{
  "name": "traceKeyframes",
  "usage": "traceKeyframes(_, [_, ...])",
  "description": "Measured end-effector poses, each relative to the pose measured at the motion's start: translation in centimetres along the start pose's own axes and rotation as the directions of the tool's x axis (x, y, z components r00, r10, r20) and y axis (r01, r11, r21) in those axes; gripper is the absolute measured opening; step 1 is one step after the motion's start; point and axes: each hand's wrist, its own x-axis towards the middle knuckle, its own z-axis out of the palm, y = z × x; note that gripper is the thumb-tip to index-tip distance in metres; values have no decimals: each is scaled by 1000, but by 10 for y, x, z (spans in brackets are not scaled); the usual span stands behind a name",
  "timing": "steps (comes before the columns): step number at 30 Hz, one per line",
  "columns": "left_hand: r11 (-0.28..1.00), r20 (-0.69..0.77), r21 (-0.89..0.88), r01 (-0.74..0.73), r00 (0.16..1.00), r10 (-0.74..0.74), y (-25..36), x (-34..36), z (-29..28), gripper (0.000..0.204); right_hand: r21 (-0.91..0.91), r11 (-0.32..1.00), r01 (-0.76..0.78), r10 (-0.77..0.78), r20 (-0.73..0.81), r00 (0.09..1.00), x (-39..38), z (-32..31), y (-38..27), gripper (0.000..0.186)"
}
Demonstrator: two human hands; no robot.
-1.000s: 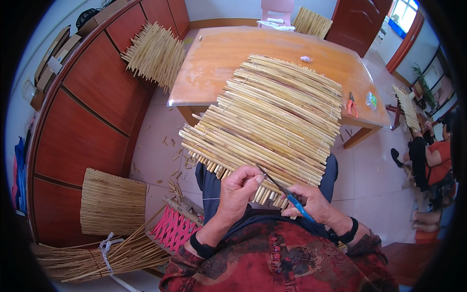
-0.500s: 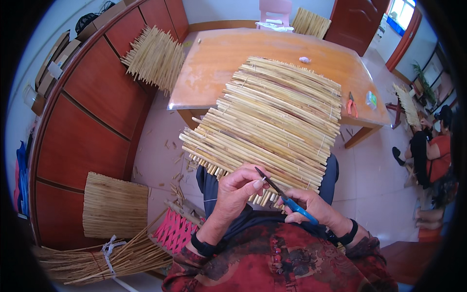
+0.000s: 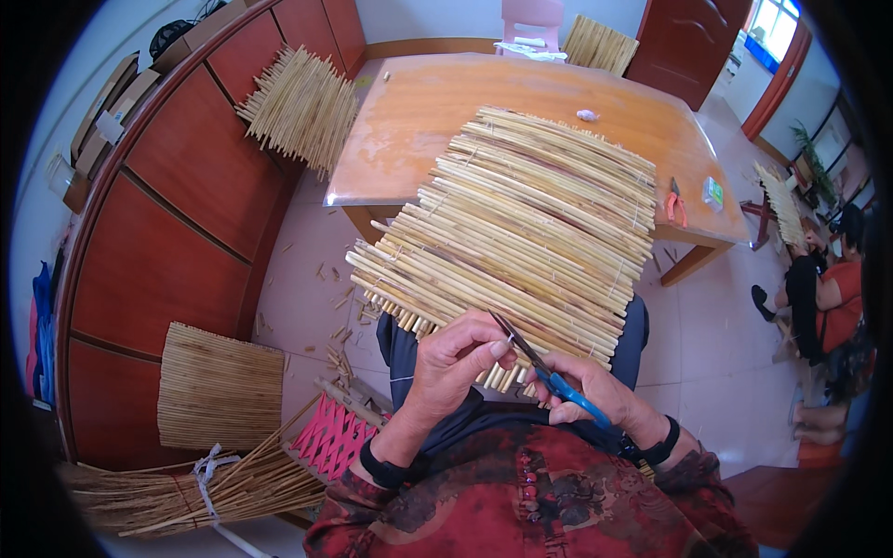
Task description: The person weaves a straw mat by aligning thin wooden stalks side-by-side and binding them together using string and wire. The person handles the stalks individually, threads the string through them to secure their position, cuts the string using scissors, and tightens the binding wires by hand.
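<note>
A mat of tied straw-coloured reed stalks (image 3: 521, 232) slants from my lap up onto the table. My right hand (image 3: 588, 389) grips scissors (image 3: 549, 374) by their blue handles, over the mat's near edge. Their dark blades point up and to the left, toward the fingertips of my left hand (image 3: 458, 365). Thumb and forefinger of that hand are pinched together beside the blades; whatever lies between them is too small to make out. Thin ties run across the stalks, and a pale thread end shows by my left wrist.
On the wooden table (image 3: 400, 121) lie red-handled pliers (image 3: 676, 205), a small green-and-clear box (image 3: 713, 193) and a pinkish lump (image 3: 587, 115). More reed mats (image 3: 221, 386) lean by the red cabinets (image 3: 167, 270). A bundle of stalks (image 3: 167, 498) lies lower left. Another person (image 3: 833, 288) sits at right.
The view has shifted slightly. The scissors stay beside my left fingertips, and the small white bit that showed at the left pinch is harder to see now.
</note>
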Motion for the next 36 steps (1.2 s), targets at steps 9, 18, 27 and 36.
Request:
traceKeyframes(9, [981, 73, 182, -61, 996, 49, 1, 1, -5, 6, 56, 998, 5, -7, 31, 999, -2, 0, 7, 41])
traceKeyframes(18, [957, 74, 205, 203, 972, -222, -21, 1, -8, 6, -113, 974, 195, -224, -585, 779, -5, -54, -15, 37])
traceKeyframes(27, [844, 60, 505, 182, 968, -245, -19, -12, -14, 6, -270, 963, -2, -267, -954, 137, -60, -308, 85, 40])
traceKeyframes(36, [810, 182, 578, 101, 951, -248, -12, 9, 10, 7, -693, 474, -543, -672, -683, 285, -21, -399, 77, 43])
